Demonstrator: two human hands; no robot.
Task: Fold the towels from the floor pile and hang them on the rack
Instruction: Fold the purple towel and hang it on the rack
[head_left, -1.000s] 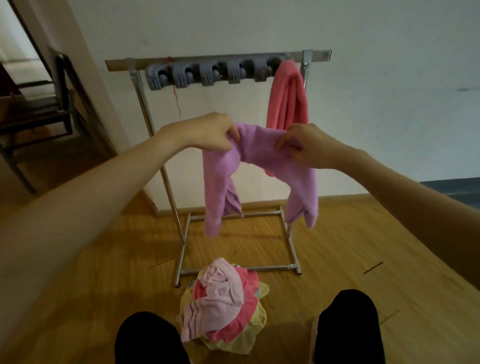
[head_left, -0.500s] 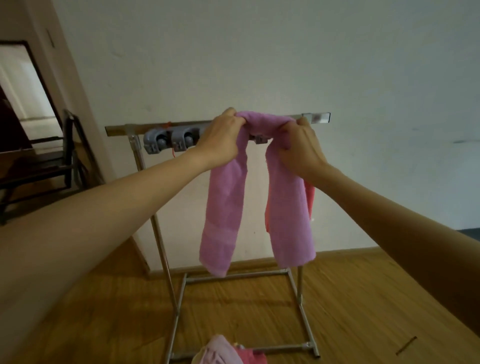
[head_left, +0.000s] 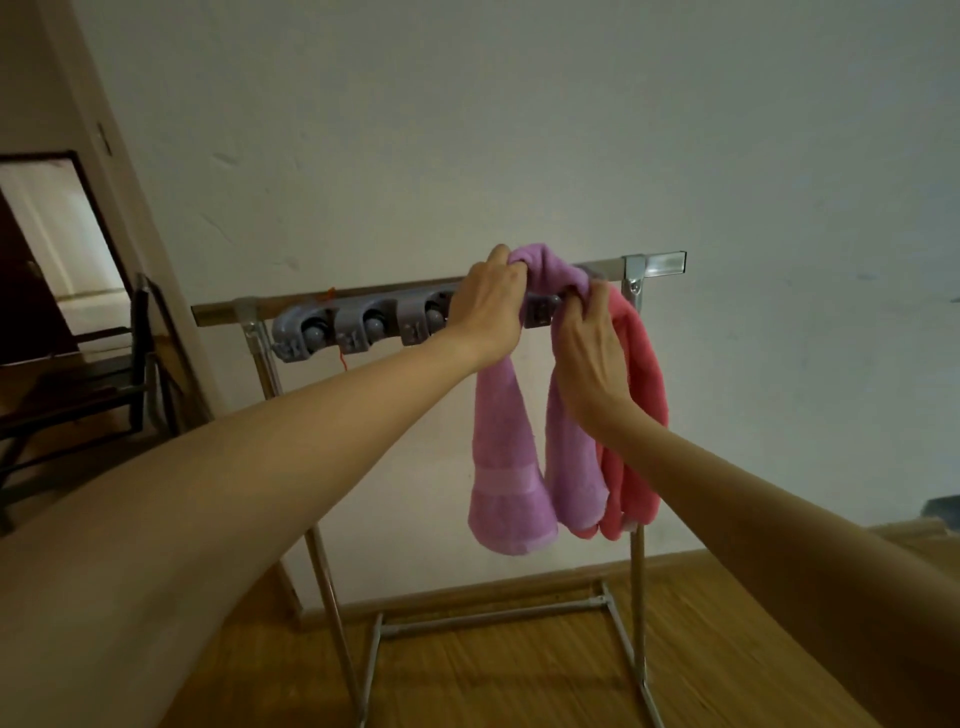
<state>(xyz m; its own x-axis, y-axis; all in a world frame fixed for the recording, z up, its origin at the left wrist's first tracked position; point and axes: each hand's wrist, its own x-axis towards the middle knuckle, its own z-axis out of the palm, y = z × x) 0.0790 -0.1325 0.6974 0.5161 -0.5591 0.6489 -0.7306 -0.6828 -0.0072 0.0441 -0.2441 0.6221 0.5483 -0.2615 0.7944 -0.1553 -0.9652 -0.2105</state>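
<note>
A folded purple towel (head_left: 506, 467) hangs in two lengths from the grey clip strip (head_left: 363, 327) on the metal rack (head_left: 654, 264). My left hand (head_left: 488, 306) grips its bunched top on the left side. My right hand (head_left: 589, 348) pinches the same bunched top on the right, pressed against the strip. A pink towel (head_left: 644, 405) hangs from the rack just right of the purple one, partly behind my right hand. The floor pile is out of view.
The rack stands against a white wall (head_left: 519, 130) on a wooden floor (head_left: 519, 675). Its legs and base bars (head_left: 493, 618) lie below my arms. A dark chair (head_left: 104, 374) and a doorway (head_left: 57, 249) are at the left.
My hands lifted the purple towel from chest height up to the rack bar and now press its bunched top at the clip strip. The view tilted up, so the floor pile left the frame.
</note>
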